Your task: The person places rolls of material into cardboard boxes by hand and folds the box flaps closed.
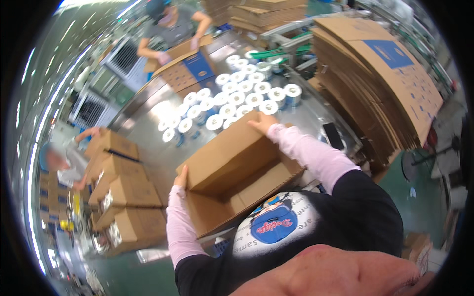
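An opened cardboard box [224,160] is tilted toward me at the near edge of the metal table, its bare brown inside facing up. On its left end, my left hand [180,179] grips the edge, thumb showing along the wall. My right hand [264,122] is closed over the far right corner, fingers bent over the rim. Just beyond the box stand many cylindrical white-and-blue tubs or rolls [237,98] with pale round tops; their exact kind is hard to make out.
A tall stack of flattened cartons [375,74] rises at the right, beside a dark phone-like slab [333,135]. Across the table a co-worker [175,29] handles a printed carton [190,69]. Another person [64,160] stands left by several filled cartons [131,192].
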`<state>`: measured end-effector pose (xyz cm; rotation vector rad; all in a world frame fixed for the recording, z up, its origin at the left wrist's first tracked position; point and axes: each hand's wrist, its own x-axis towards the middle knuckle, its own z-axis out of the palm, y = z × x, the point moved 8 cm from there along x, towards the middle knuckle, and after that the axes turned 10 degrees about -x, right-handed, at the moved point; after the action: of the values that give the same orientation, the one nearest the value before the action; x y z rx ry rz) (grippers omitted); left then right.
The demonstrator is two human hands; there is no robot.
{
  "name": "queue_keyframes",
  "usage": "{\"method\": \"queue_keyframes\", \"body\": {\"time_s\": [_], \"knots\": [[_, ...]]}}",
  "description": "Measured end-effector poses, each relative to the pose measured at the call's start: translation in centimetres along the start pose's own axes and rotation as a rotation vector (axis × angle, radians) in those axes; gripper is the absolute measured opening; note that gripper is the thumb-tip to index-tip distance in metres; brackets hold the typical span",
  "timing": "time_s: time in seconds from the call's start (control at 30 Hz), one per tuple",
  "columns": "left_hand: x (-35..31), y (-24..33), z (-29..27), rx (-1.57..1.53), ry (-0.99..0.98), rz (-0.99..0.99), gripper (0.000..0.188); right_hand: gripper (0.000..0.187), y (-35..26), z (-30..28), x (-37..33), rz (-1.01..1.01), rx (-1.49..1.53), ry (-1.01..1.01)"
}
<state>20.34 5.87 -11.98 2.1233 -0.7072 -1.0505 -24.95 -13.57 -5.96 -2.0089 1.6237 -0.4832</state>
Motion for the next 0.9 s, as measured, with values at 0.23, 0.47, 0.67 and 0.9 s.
{"method": "queue_keyframes", "body": {"time_s": [0.23, 0.47, 0.67, 0.9], "knots": [[4.8, -4.5, 1.9, 0.597, -0.343, -0.279, 0.086, 0.042, -7.9, 4.0, -7.5, -0.798, -0.564, -0.016], [4.0, -4.7, 12.4, 1.204, -0.637, 0.028, 0.052, 0.015, -7.7, 6.1, -5.1, -0.649, -0.543, -0.31], [3.9, 7.3, 25.1, 0.857, -0.312, 0.745, 0.055, 0.02, -8.2, 1.3, -4.4, -0.52, 0.092, -0.264], [8.5, 12.7, 33.2, 1.038, -0.302, 0.535, 0.049, 0.046, 7.7, 3.6, 12.8, -0.102, -0.108, -0.075]]}}
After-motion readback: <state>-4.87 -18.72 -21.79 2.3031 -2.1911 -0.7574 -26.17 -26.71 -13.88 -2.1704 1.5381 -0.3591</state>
